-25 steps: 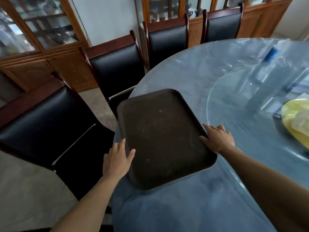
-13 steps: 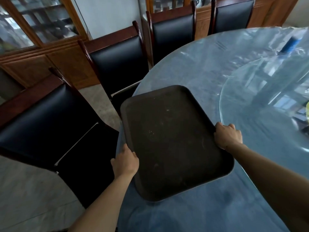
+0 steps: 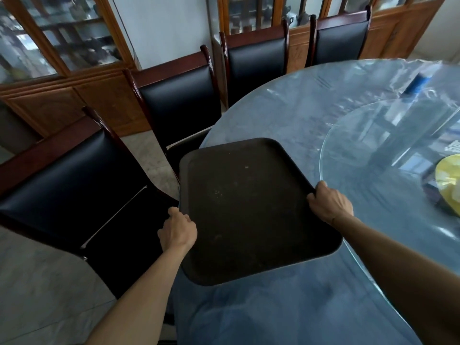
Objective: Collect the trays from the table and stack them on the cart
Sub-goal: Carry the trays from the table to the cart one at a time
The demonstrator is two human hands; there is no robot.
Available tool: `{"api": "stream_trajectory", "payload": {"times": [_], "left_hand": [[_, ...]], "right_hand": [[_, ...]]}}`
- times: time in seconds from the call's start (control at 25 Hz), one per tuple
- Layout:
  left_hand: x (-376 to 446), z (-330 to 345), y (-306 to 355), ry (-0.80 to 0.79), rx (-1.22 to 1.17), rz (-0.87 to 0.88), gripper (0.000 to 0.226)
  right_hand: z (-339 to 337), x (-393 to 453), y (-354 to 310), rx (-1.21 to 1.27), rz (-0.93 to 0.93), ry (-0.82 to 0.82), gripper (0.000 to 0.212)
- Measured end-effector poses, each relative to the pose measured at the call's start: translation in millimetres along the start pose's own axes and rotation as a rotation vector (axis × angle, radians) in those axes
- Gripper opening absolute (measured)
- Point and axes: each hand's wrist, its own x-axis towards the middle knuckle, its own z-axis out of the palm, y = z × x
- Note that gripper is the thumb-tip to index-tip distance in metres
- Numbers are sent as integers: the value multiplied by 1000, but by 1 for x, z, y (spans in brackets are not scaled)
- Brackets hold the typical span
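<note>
Hands clamp the tray [image 3: 246, 207]: left hand [image 3: 178, 230] at nine o'clock, right hand [image 3: 329, 205] at three. Far corner overhangs the table [image 3: 286, 108] near a chair [image 3: 179, 100]; careless lifting could clip it

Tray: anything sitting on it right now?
No, the tray carries nothing; its dark surface is bare apart from small specks, with the left hand and right hand gripping its opposite edges.
</note>
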Motion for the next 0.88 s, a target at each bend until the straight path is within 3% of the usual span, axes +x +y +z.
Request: {"api": "stream_trajectory", "payload": {"times": [0.48,0.88], "left_hand": [[-75,-76,26,77,-148,172,33],[-217,-82,105,127,-242,485,24]], "right_hand": [[-91,-92,34,168,57,189,25],[-178,-219,175,262,217,394,23]]}}
